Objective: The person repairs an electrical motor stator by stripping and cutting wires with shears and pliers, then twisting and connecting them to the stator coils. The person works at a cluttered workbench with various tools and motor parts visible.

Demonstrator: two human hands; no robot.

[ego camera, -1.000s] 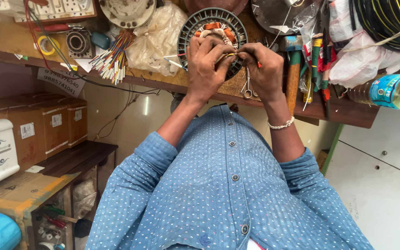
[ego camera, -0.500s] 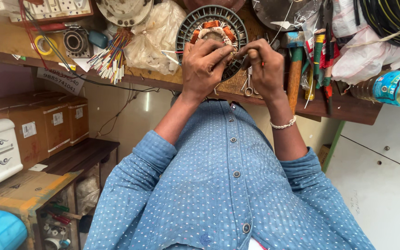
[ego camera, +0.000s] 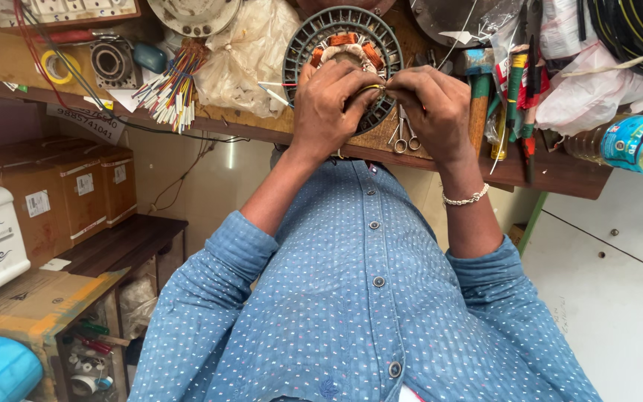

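A round dark fan stator (ego camera: 303, 45) with copper windings lies on the wooden bench (ego camera: 560, 171). My left hand (ego camera: 329, 104) rests over its lower half, fingers curled and pinching a thin yellowish wire (ego camera: 372, 88) at the stator's edge. My right hand (ego camera: 429, 104), with a beaded bracelet on the wrist, pinches the same wire from the right. The fingertips of the two hands meet there. The hands hide the lower part of the stator.
Small scissors (ego camera: 403, 138) lie just below my right hand. A bundle of coloured wires (ego camera: 169, 89), a plastic bag (ego camera: 243, 56) and a yellow tape roll (ego camera: 57, 67) sit to the left. Tools (ego camera: 515, 97) and a bottle (ego camera: 634, 145) crowd the right. Cardboard boxes (ego camera: 53, 193) stand at lower left.
Both hands stay at the stator. The fingertips have drawn closer together on the wire, and the right hand has shifted slightly toward the left hand.
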